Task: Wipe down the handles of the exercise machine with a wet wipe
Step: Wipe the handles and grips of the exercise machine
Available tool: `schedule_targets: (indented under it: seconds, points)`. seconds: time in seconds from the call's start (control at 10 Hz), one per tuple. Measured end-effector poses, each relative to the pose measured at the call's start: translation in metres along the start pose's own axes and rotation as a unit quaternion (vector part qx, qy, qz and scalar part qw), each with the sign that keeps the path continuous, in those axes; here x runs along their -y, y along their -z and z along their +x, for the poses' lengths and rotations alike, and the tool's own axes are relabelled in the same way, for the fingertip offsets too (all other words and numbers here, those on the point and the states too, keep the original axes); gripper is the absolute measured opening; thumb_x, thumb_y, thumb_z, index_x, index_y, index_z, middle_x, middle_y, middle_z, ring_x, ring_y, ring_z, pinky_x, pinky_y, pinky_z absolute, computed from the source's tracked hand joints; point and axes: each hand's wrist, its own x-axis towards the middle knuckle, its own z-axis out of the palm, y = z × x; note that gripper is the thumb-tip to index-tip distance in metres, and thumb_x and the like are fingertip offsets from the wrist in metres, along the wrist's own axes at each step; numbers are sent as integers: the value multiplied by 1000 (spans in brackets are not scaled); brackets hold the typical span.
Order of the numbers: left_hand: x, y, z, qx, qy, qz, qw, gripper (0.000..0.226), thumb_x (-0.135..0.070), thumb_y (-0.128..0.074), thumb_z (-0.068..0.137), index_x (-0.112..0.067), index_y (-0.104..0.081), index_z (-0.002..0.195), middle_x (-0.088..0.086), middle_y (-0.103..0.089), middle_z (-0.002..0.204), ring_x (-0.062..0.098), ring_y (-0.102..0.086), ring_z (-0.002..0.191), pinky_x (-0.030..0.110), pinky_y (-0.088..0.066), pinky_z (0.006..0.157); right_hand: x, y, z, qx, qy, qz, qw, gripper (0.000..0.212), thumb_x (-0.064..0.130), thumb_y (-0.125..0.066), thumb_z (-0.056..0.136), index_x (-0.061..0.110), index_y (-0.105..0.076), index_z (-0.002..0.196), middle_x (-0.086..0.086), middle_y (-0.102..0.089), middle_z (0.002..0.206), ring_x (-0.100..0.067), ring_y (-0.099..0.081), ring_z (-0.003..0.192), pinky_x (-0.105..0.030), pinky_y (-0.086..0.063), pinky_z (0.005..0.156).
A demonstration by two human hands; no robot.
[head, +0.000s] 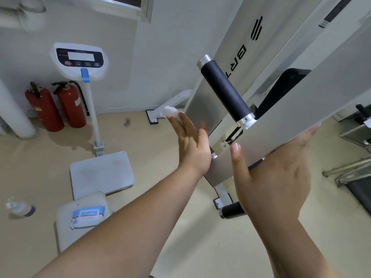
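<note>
A black handle [224,91] with silver end caps sticks out from the silver arm [301,109] of the white exercise machine, up and to the left. A second black handle [232,210] pokes out lower down, partly hidden by my right wrist. My right hand [277,173] grips the silver arm from below, thumb on its front face and fingers behind it. My left hand [190,141] is left of the arm, below the upper handle, and pinches a bunched white wet wipe [171,112] at its fingertips. The wipe is clear of both handles.
A pack of wet wipes [88,216] lies on a white seat [66,233] at the lower left. Behind it stands a column scale [79,59] with its platform [102,173]. Two red fire extinguishers [58,107] stand by the wall. A clear bottle [18,207] stands on the floor.
</note>
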Motion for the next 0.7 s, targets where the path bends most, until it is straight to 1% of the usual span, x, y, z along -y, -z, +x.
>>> schedule_targets:
  seconds: [0.1, 0.2, 0.3, 0.4, 0.5, 0.6, 0.7]
  points:
    - [15, -11, -36, 49, -61, -15, 997, 82, -63, -21, 95, -28, 21, 156, -8, 46, 155, -18, 33, 136, 9, 5, 111, -1, 1, 0, -3, -10, -6, 1000, 114, 73, -47, 82, 8, 10, 156, -20, -60, 123, -41, -58, 110, -52, -49, 93]
    - [25, -16, -52, 79, -89, -39, 992, 74, -67, -20, 91, -48, 29, 144, -20, 50, 150, -22, 32, 135, 24, -2, 120, -1, 3, -1, -4, -11, -9, 1000, 114, 70, -50, 83, 3, 7, 156, -23, -58, 127, -42, -57, 113, -52, -49, 93]
    - [19, -13, -29, 26, -57, -23, 998, 84, -65, -19, 91, -31, 23, 155, -8, 46, 155, -14, 36, 136, 22, 1, 121, 1, 3, 0, 9, -2, -9, 1000, 117, 70, -52, 83, 1, 7, 156, -21, -58, 126, -38, -56, 113, -49, -49, 94]
    - [-1, -3, 11, -32, 30, -36, 998, 76, -53, -24, 98, -26, 12, 159, -6, 36, 161, 3, 9, 154, 19, -9, 113, 3, 1, 1, 1, 6, -9, 1000, 118, 68, -55, 82, -1, 5, 155, -21, -57, 127, -38, -57, 110, -46, -49, 91]
    - [-3, -1, 12, -26, 29, -17, 999, 69, -45, -26, 104, -27, 11, 159, -6, 37, 161, 2, 1, 153, 16, -12, 107, 2, 0, 1, -14, 2, -9, 1000, 115, 69, -56, 82, 3, 4, 154, -24, -58, 127, -42, -58, 108, -46, -48, 87]
    - [12, -17, -29, 30, -19, -28, 999, 70, -43, -25, 104, -28, 18, 157, -9, 44, 156, -24, 27, 133, 10, -5, 109, 0, 1, 2, -14, -12, -7, 1000, 116, 71, -54, 82, -2, 0, 154, -26, -57, 128, -44, -58, 108, -46, -45, 87]
    - [18, -27, -59, 81, 22, -97, 992, 64, -46, -23, 107, -37, 16, 156, -22, 43, 153, -43, 16, 118, -6, -6, 93, -1, 2, 2, -12, -10, -5, 1000, 117, 66, -57, 82, -6, 0, 154, -26, -56, 129, -43, -57, 109, -45, -45, 87]
